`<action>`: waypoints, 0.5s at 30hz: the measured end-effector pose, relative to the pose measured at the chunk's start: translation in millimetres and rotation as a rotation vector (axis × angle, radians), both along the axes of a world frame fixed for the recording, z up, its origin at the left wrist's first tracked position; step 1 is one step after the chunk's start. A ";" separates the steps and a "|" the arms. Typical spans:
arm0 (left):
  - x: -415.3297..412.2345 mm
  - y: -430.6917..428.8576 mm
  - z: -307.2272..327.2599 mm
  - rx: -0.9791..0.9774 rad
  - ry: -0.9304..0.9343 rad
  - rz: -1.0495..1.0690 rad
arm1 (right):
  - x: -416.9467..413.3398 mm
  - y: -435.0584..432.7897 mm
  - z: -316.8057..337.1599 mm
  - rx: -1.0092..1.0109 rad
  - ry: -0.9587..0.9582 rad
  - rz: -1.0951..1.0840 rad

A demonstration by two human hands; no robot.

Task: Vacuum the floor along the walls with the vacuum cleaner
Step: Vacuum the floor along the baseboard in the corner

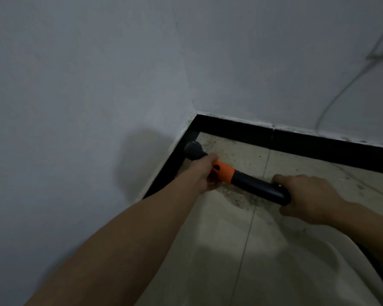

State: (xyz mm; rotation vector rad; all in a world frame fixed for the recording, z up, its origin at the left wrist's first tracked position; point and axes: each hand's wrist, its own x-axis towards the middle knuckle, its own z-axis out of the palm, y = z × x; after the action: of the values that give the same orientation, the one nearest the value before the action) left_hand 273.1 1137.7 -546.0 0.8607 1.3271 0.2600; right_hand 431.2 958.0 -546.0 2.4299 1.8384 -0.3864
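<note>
The vacuum cleaner tube is black with an orange collar and runs toward the room corner. Its dark nozzle end sits against the black skirting of the left wall, close to the corner. My left hand grips the tube just behind the nozzle, at the orange collar. My right hand grips the rear end of the black tube. Dusty specks lie on the pale tiled floor around the tube.
White walls meet in a corner, with black skirting along both. A thin cable hangs down the right wall. A pale cloth or garment fills the lower right.
</note>
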 end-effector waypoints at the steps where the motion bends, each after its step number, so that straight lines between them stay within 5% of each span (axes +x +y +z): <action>1: -9.0 -8.9 -1.8 -0.030 -0.023 0.018 | -7.1 -5.6 0.0 -0.007 -0.012 0.031; 6: -65.0 -56.5 1.8 -0.067 -0.070 0.055 | -36.5 -42.4 -13.5 -0.034 0.191 0.195; 15: -205.0 -202.1 -51.5 -0.344 -0.229 0.365 | -96.1 -93.1 -31.7 -0.199 -0.009 0.621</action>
State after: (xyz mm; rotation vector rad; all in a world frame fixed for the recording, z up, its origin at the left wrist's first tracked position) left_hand 68.2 935.6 -597.5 0.2864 1.2595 0.3884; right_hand 335.1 864.9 -577.7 1.6175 2.2836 -0.4691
